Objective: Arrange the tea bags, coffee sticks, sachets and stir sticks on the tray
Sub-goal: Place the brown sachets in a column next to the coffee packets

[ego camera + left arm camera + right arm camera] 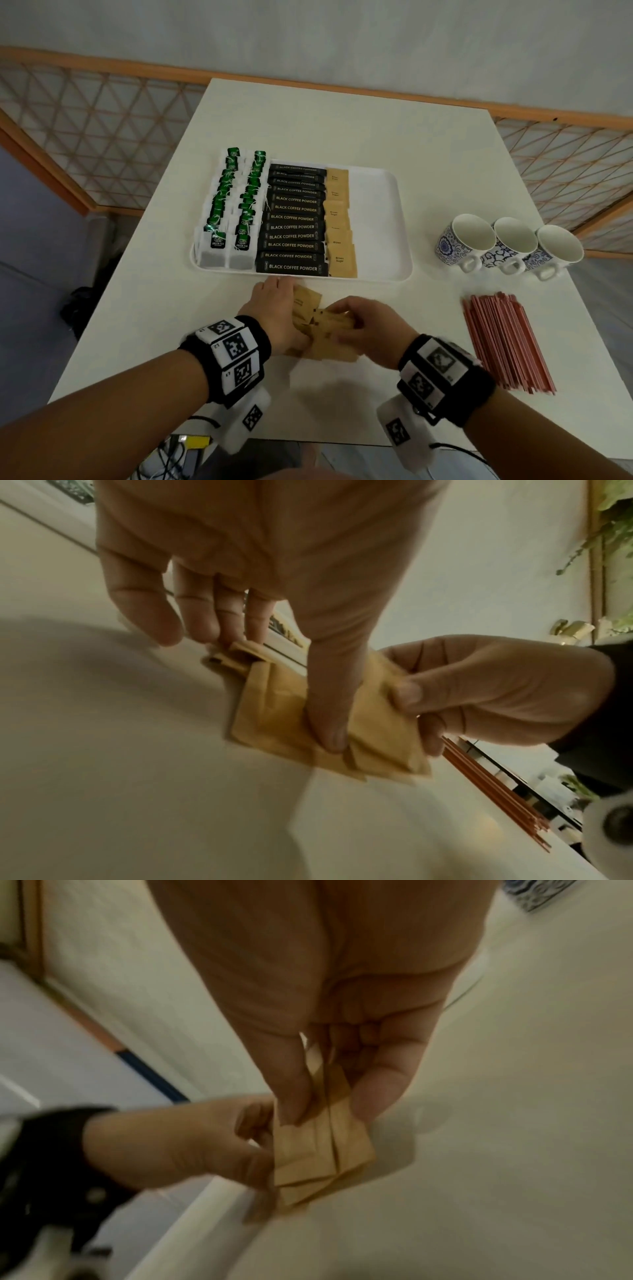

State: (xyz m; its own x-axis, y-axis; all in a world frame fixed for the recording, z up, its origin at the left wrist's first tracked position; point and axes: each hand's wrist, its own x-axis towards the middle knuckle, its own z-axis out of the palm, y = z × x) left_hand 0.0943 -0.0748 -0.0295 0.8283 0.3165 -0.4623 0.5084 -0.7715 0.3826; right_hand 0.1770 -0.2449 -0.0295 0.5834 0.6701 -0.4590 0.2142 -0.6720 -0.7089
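A loose stack of brown sugar sachets [325, 330] [274, 710] [315, 1150] sits just above the table, in front of the white tray [375, 219]. My left hand [275, 308] [274, 685] holds its left side, thumb on top and fingers at the far edge. My right hand [363, 325] [330, 1107] pinches the stack's right end between thumb and fingers. The tray holds two columns of green tea bags [233, 212], a column of black coffee sticks [293, 219] and a column of brown sachets [337, 222]. Its right strip is bare. Red stir sticks [503, 339] [493, 785] lie in a bundle on the table at the right.
Three blue-and-white cups [507, 243] stand in a row right of the tray, beyond the stir sticks. The white table's front edge runs close under my wrists. A wooden lattice screen surrounds the table.
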